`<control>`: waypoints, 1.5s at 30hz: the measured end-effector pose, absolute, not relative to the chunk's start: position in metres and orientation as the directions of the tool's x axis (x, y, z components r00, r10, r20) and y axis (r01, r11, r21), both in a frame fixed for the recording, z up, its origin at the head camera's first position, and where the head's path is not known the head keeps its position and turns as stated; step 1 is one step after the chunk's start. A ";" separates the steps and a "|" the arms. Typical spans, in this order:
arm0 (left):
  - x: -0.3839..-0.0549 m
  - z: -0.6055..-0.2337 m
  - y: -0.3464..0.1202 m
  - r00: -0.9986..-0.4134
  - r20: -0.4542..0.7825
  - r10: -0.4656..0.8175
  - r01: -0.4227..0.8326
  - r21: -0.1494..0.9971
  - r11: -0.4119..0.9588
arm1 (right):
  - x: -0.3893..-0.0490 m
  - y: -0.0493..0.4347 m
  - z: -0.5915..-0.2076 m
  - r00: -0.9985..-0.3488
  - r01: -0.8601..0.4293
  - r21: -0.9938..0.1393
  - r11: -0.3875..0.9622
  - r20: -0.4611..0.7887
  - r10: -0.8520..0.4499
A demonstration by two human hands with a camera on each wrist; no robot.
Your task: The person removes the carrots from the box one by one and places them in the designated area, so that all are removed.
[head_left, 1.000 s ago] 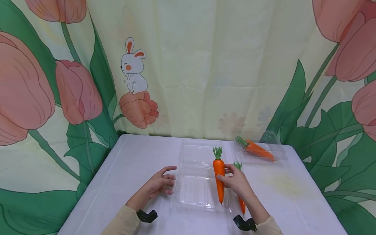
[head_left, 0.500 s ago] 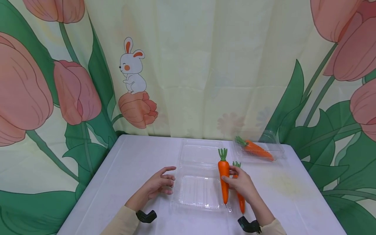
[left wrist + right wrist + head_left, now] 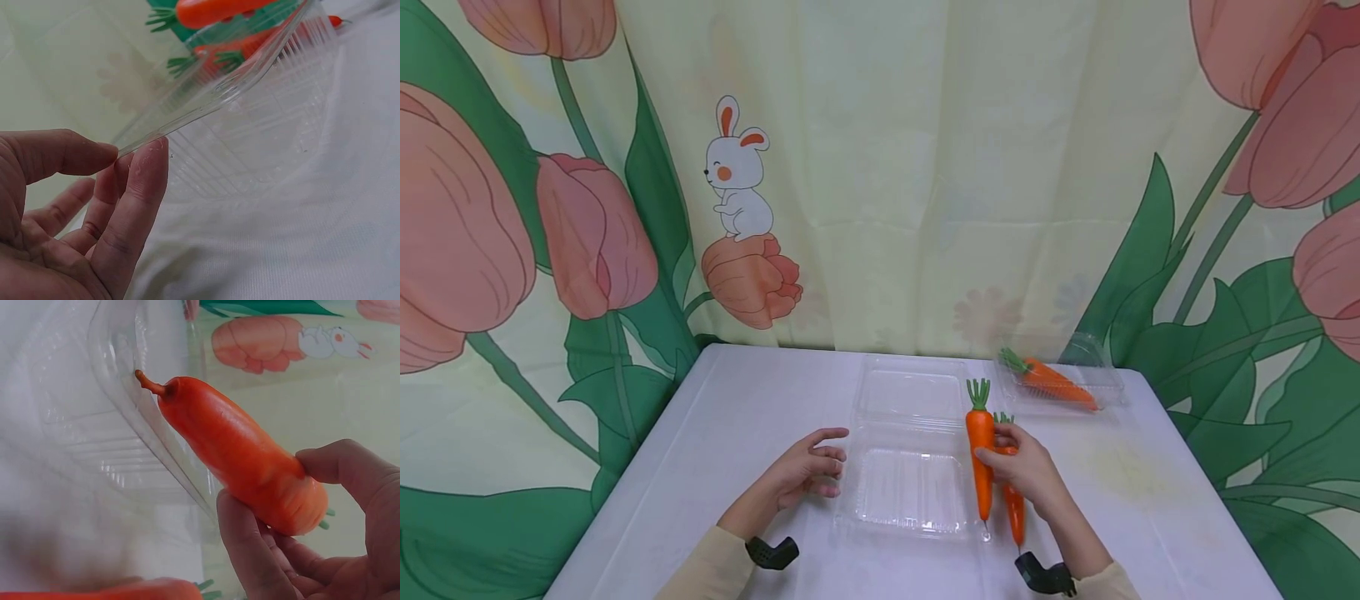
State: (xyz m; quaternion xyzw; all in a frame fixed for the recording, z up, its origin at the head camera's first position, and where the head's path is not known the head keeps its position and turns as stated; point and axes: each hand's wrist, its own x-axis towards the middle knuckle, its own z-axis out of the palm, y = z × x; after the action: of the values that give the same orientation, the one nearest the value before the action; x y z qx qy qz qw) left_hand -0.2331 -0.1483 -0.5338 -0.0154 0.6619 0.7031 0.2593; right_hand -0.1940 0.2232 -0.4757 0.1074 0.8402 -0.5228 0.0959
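Note:
My right hand [image 3: 1028, 473] grips an orange carrot [image 3: 980, 454] with short green stalks, between thumb and fingers. It hangs over the right edge of a clear plastic clamshell box [image 3: 910, 527], which lies open with its lid [image 3: 910, 396] laid back. In the right wrist view the carrot [image 3: 234, 447] points its thin tail at the box rim. At the left edge, my left hand [image 3: 812, 471] pinches the box rim [image 3: 187, 115] between thumb and finger, as the left wrist view shows. A second carrot [image 3: 1015, 512] lies right of the box, partly behind my right hand.
A closed clear box [image 3: 1112, 387] with carrots inside stands at the back right of the white table [image 3: 737, 392]. Behind the table hangs a curtain [image 3: 880, 167] printed with tulips and a rabbit. Each wrist carries a black camera mount [image 3: 772, 552].
My right hand has moved to the right with the carrot, from over the box to its right edge, closer to the lying carrot. The left hand has stayed in place.

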 end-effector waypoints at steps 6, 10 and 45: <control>-0.233 -0.534 -0.149 -0.863 -0.367 0.346 -0.387 0.922 0.012 | -0.193 0.232 -0.477 -0.956 0.289 -0.847 0.447 -0.276 0.094; -0.232 -0.534 -0.149 -0.865 -0.367 0.342 -0.384 0.923 0.018 | -0.193 0.238 -0.478 -0.956 0.289 -0.845 0.450 -0.273 0.102; -0.229 -0.536 -0.153 -0.866 -0.360 0.347 -0.380 0.925 0.011 | -0.187 0.286 -0.497 -0.928 0.372 -0.808 0.457 -0.314 0.200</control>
State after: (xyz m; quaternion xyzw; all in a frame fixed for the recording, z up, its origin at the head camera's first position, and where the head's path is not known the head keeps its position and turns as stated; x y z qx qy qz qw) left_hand -0.2287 -0.1526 -0.5359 -0.0124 0.6625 0.7029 0.2586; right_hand -0.1871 0.2860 -0.4970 0.1683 0.8492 -0.4929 0.0870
